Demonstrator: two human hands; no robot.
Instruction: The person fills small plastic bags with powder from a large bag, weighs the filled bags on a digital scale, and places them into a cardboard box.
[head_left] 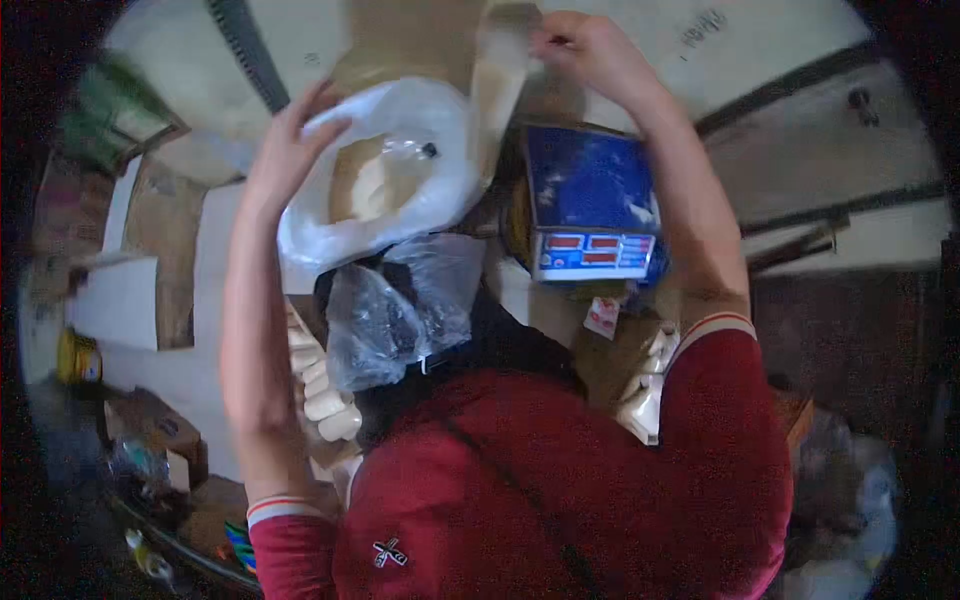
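My left hand (290, 155) is at the left rim of a white plastic bag (450, 190), its fingers apart and slightly blurred. The bag's mouth is wide, and pale, cream-coloured contents (370, 190) and a small dark round piece (430, 150) show inside. My right hand (595, 60) is raised beyond the bag, its fingers closed in a pinch. Right beside those fingertips is a blurred, pale, upright strip (503, 75); whether it is a pouch or a carton flap I cannot tell. A clear plastic bag (400, 315) lies crumpled on my lap.
A blue-topped digital scale (590, 200) with red displays stands right of the white bag. Several white containers (330, 400) lie in a box at my left. A small red-and-white packet (601, 317) is below the scale. Cardboard cartons (165, 250) stand on the left.
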